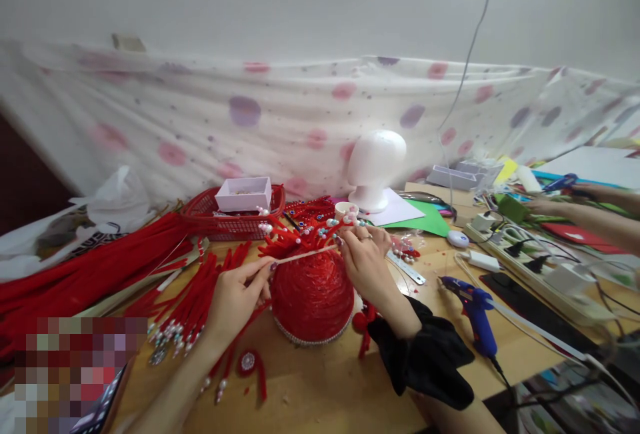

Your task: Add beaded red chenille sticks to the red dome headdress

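A red rounded headpiece (314, 297) with a pearl-like trim along its lower edge stands on the wooden table, topped by red strands and beads. In front of its upper part, a thin pale strip (307, 253) is stretched between my hands. My left hand (245, 287) pinches the strip's left end, at the headpiece's left side. At the upper right of the headpiece, the fingers of my right hand (365, 254) close on the other end, near the beads. A black scrunched cuff is on my right forearm.
Behind stand a white foam head (376, 164) and a red basket (203, 221) holding a white box (243, 195). Red stems with beads (190, 314) lie left. A blue glue gun (473, 314), a ruler (406, 267) and a power strip (540, 281) lie right, near another person's hands.
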`<state>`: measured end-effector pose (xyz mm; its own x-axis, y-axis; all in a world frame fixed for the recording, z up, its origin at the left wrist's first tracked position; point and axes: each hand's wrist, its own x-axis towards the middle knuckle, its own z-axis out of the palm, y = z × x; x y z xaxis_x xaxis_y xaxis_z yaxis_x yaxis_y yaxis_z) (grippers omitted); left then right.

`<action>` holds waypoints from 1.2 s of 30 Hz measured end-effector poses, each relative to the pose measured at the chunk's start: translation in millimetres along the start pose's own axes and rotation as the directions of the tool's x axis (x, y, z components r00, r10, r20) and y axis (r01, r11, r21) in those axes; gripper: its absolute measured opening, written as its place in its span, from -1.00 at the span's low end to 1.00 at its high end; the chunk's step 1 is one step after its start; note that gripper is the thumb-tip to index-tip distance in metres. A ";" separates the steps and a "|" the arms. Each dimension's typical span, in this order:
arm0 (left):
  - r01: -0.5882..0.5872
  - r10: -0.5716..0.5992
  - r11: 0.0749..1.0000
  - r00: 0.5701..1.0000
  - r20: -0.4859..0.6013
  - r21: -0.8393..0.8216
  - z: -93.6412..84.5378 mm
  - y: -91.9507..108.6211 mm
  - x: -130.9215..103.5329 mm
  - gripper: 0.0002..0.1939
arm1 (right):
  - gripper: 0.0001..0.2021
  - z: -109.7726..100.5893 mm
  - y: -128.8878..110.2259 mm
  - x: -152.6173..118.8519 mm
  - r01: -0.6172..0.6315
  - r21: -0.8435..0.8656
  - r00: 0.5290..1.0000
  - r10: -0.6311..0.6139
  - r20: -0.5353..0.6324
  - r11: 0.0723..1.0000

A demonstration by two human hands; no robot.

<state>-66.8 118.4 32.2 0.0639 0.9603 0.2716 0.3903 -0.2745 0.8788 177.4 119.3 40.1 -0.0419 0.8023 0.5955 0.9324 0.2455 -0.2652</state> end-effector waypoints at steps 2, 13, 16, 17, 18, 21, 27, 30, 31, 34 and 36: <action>-0.036 0.037 0.999 0.999 -0.012 0.012 -0.9 -2.6 0.4 -0.62 | -0.72 -5.2 0.0 3.1 0.017 -0.013 1.000 -0.017 0.001 1.000; -0.298 0.295 0.941 0.955 0.045 0.162 -1.8 -6.1 5.5 -0.77 | -0.72 -5.1 5.2 5.4 0.045 -0.032 0.999 -0.045 -0.003 0.998; -0.306 0.300 0.932 0.952 0.060 0.194 -5.4 0.7 6.7 -0.77 | -0.72 -8.5 5.3 5.8 0.056 -0.028 0.998 -0.056 -0.008 0.998; -0.314 0.309 0.926 0.949 0.055 0.210 -6.3 2.6 7.4 -0.76 | -0.72 -8.5 5.5 5.2 0.052 -0.025 0.999 -0.052 -0.011 0.998; -0.326 0.322 0.918 0.945 0.053 0.228 -6.8 4.3 8.3 -0.76 | -0.72 -7.4 5.9 4.2 0.042 -0.023 0.999 -0.042 -0.015 0.999; -0.350 0.342 0.893 0.936 0.081 0.281 -7.1 8.2 11.1 -0.74 | -0.71 -0.2 7.9 -0.6 -0.002 -0.013 1.000 0.002 -0.024 1.000; -0.412 0.410 0.843 0.908 0.080 0.345 -10.0 16.1 12.0 -0.75 | -0.73 1.8 10.1 -3.5 -0.015 0.025 1.000 0.016 -0.022 1.000; -0.450 0.459 0.817 0.886 0.065 0.359 -10.6 17.5 9.6 -0.75 | -0.72 -0.4 9.6 -5.6 -0.024 0.044 0.999 0.025 -0.020 0.999; -0.461 0.470 0.808 0.880 0.070 0.367 -10.5 17.6 9.0 -0.75 | -0.72 0.0 9.5 -6.9 -0.031 0.052 0.999 0.032 -0.014 0.998; -0.487 0.499 0.783 0.863 0.076 0.386 -10.1 20.2 8.8 -0.75 | -0.71 2.6 9.6 -9.9 -0.048 0.078 0.999 0.047 0.012 0.996; -0.503 0.528 0.766 0.847 0.053 0.401 -10.1 24.7 9.7 -0.75 | -0.72 4.4 10.0 -10.5 -0.054 0.096 0.998 0.052 0.020 0.994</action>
<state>-65.9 120.4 60.5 0.3087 0.6712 0.6739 0.6352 -0.6729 0.3792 185.5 115.7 27.8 -0.0008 0.8249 0.5653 0.8948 0.2530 -0.3679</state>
